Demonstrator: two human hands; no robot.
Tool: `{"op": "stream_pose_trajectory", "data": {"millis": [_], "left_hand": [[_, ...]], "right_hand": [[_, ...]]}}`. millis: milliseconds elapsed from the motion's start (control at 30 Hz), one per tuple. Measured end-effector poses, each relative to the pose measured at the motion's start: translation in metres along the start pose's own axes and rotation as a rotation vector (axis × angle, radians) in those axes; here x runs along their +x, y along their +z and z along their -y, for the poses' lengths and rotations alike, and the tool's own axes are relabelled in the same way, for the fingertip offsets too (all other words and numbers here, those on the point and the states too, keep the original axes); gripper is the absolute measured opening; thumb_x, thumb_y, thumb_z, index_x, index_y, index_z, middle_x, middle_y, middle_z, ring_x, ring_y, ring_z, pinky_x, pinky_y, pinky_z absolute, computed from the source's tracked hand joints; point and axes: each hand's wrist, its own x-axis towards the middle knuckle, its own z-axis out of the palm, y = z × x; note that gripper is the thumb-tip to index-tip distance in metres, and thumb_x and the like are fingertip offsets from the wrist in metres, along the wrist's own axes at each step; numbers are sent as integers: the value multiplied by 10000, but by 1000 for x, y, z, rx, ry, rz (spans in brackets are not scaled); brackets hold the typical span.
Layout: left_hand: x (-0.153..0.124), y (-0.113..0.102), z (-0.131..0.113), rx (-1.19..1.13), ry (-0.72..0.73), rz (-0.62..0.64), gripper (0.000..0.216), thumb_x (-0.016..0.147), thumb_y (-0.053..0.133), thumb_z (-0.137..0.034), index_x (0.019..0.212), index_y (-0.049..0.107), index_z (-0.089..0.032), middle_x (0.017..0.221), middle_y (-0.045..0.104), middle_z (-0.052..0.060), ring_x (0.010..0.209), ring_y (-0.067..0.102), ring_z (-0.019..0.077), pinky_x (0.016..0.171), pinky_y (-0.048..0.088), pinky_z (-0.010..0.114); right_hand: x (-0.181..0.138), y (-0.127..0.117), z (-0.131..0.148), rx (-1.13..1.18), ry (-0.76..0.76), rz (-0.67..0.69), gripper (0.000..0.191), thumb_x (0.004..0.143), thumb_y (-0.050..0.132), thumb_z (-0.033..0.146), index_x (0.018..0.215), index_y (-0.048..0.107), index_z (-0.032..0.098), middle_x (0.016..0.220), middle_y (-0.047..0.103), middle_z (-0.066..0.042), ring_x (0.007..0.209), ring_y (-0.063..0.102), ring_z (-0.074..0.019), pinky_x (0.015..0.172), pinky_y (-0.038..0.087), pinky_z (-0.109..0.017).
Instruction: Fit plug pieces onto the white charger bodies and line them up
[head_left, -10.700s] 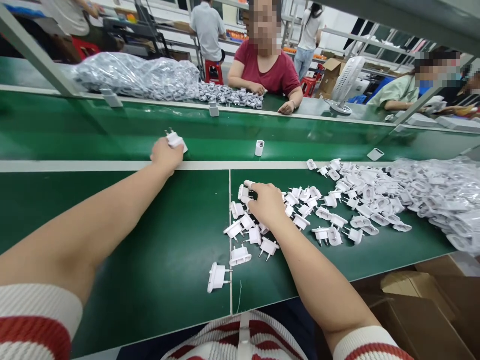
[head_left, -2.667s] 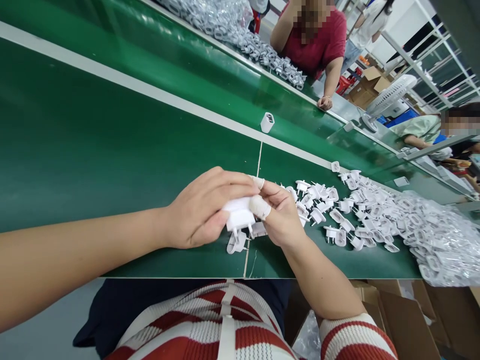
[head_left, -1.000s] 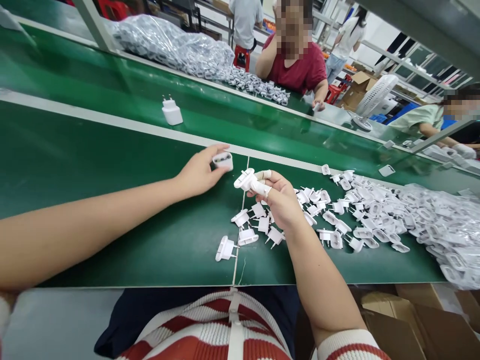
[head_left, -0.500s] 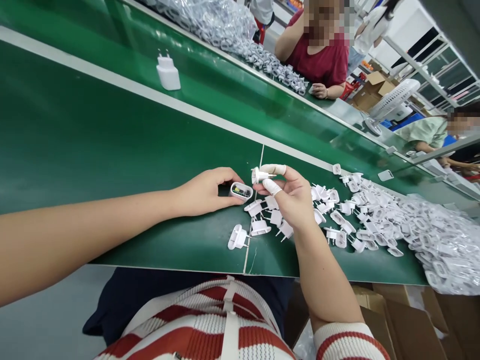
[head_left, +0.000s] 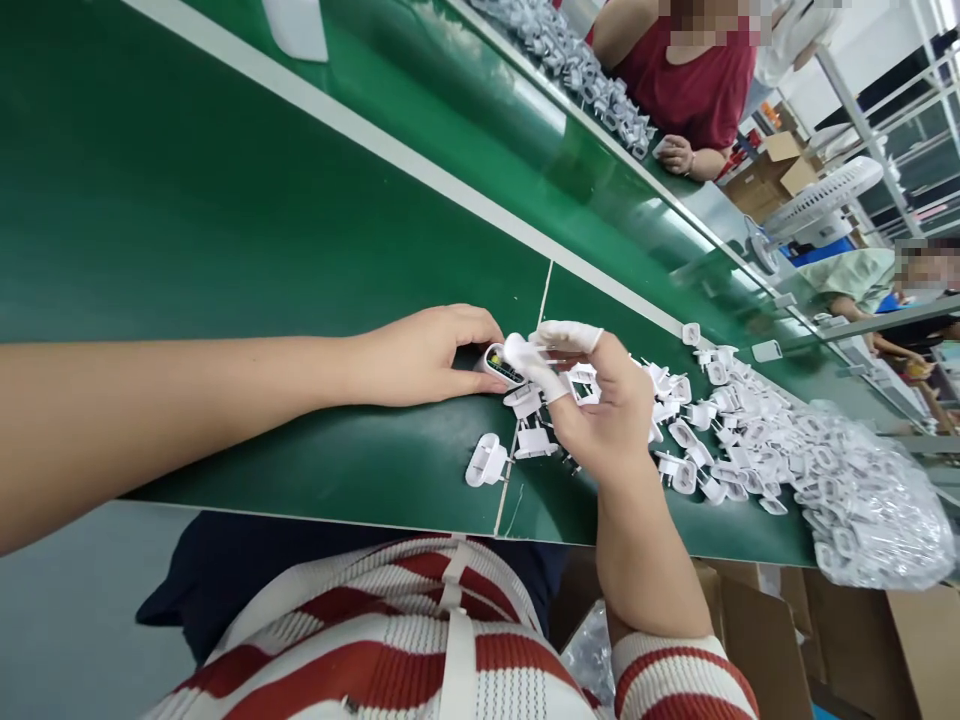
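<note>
So, our left hand has its grip clamped on the white casing, green circuitry showing inside. Just right of the casing, our right hand, white covers on thumb and finger, pinches a plug piece, mostly hidden. Nearer us than the casing, loose plug pieces lie on the desk; well right of it, we see a clear bag.

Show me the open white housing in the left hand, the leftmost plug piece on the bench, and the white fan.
Open white housing (head_left: 501, 364), head view: its open end.
Plug piece (head_left: 487, 461), head view: its body.
White fan (head_left: 829, 193), head view: its head.
</note>
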Motion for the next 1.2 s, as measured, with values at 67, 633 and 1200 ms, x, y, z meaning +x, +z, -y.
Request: {"op": "stream_pose_trajectory", "data": {"millis": [67,633,1200], "left_hand": [[0,0,0,8,3,-4,416,895,662,-580,1043,741,-200,1116,712,68,1086,657,273,947,503,376],[0,0,2,-8,-7,-18,392,874,657,-586,991,748,-224,1078,711,57,1074,655,282,947,506,382],[0,2,4,15,-49,-33,387,837,697,-566,1003,743,-219,1057,698,55,1060,654,297,949,490,395]], "right_hand": [[1,5,-1,-48,-22,46,300,974,696,219,1264,691,296,1134,796,-37,990,753,-220,912,645,-413],[2,14,3,-116,28,23,128,951,726,280,1077,749,280,1031,809,-40,910,732,-235,858,610,-421],[3,19,10,-380,-13,-2,187,786,643,174,935,655,287,842,713,8,867,673,-253,1230,317,-592]]}}
